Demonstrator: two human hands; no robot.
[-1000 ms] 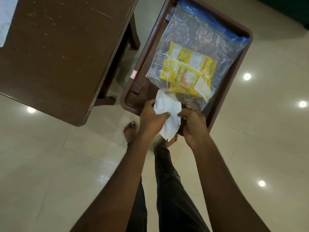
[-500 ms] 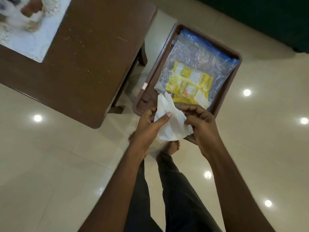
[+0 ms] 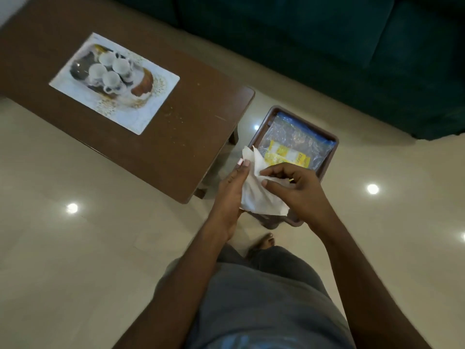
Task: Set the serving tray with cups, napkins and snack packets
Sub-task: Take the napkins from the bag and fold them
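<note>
A white napkin (image 3: 254,195) is held between both hands above the near end of a brown tray (image 3: 332,152) that lies on the floor. My left hand (image 3: 230,195) holds the napkin's left side, with its fingertips at the upper edge. My right hand (image 3: 297,190) pinches the napkin's right side with thumb and forefinger. In the tray lies a clear plastic bag (image 3: 294,136) holding yellow snack packets (image 3: 283,154). My hands and the napkin hide the tray's near part.
A brown wooden table (image 3: 176,137) stands left of the tray. On it is a white rectangular mat or tray (image 3: 151,107) showing several white cups; printed or real, I cannot tell. A dark green sofa (image 3: 327,46) runs behind. My bare foot (image 3: 261,243) is on the glossy tile floor.
The view has pulled back and up, bringing the whole table into sight. Both hands have lifted the napkin away from the tray and shifted their hold on it.
</note>
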